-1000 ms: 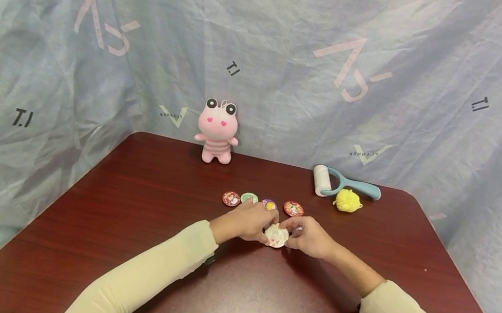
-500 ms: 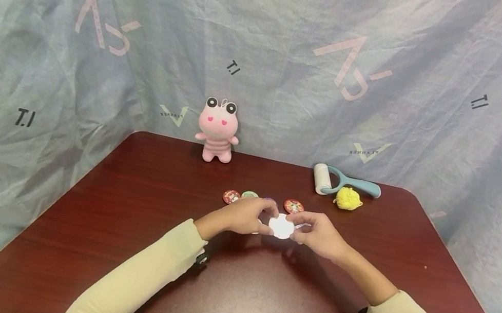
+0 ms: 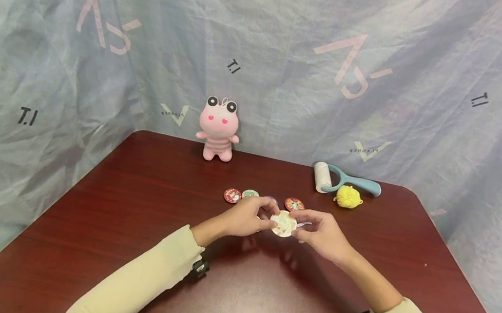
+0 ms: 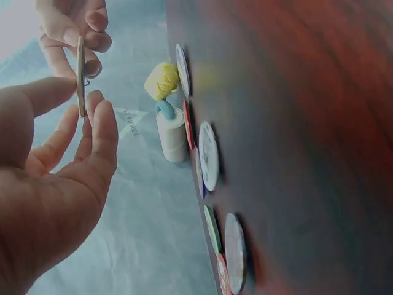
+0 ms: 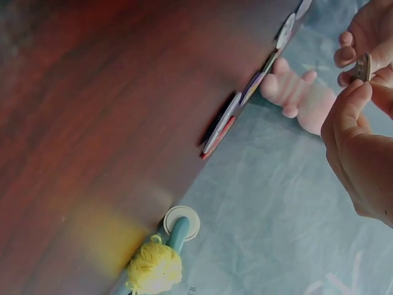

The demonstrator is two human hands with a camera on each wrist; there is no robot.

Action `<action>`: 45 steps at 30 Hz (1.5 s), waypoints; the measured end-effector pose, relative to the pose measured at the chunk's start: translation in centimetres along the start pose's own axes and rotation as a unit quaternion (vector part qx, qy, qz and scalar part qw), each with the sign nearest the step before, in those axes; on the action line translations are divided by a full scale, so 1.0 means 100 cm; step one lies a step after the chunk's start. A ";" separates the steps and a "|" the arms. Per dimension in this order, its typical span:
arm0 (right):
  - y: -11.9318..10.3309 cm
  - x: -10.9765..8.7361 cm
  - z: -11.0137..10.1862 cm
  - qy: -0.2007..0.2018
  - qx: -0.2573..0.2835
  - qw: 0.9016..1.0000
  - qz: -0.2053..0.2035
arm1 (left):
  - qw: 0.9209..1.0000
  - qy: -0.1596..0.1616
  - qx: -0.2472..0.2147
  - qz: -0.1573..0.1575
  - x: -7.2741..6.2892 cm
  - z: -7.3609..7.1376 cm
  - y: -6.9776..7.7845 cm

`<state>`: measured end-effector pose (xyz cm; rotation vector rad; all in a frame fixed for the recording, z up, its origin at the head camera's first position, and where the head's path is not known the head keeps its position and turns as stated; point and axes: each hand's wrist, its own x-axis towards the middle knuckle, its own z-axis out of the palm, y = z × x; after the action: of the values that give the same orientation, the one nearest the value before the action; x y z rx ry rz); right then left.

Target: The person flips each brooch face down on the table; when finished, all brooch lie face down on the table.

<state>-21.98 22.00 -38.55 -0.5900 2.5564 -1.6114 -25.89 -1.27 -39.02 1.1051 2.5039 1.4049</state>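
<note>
Both hands hold a round pin badge (image 3: 284,224) with a pale printed face, raised over the table. My left hand (image 3: 246,217) pinches its left edge between thumb and fingers. At the opposite edge, my right hand (image 3: 323,237) pinches it the same way. Seen edge-on in the left wrist view, the badge (image 4: 80,77) shows a small wire pin on its back. Beyond the hands lie a red badge (image 3: 232,195), a green badge (image 3: 251,193), a partly hidden purple badge and another red badge (image 3: 294,204). Nearer pale badges (image 4: 209,155) show in the left wrist view.
A pink plush toy (image 3: 219,129) stands at the table's back edge against a grey cloth backdrop (image 3: 283,36). At the back right lie a lint roller (image 3: 355,184) with a blue handle and a yellow yarn ball (image 3: 348,197). The dark red table (image 3: 160,177) has rounded back corners.
Both hands have lifted the badge from near the tabletop and moved it slightly right. Its face flared white with glare half a second ago, and its print shows again now.
</note>
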 end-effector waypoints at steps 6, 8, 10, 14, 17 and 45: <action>-0.003 -0.005 0.000 0.016 0.002 1.000 -0.004 | 1.000 0.020 -0.004 0.000 -0.002 0.002 0.005; -0.005 -0.006 0.000 0.024 0.001 1.000 -0.006 | 1.000 0.028 -0.004 -0.002 -0.003 0.003 0.005; -0.005 -0.006 0.000 0.031 -0.002 0.999 -0.009 | 0.999 0.031 -0.016 -0.007 -0.003 0.003 0.006; -0.005 -0.007 0.001 0.042 -0.003 0.999 -0.010 | 0.995 0.028 -0.087 -0.029 -0.003 0.006 0.007; -0.003 -0.007 0.001 0.049 0.000 0.999 -0.011 | 0.991 0.032 -0.121 -0.039 -0.003 0.008 0.007; 0.001 -0.009 0.002 0.071 0.007 0.997 0.024 | 0.994 0.051 -0.094 -0.029 -0.005 0.009 0.001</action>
<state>-21.12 22.18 -38.82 -0.4224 2.6324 -1.7135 -25.10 -0.84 -39.59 0.9423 2.3856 1.6809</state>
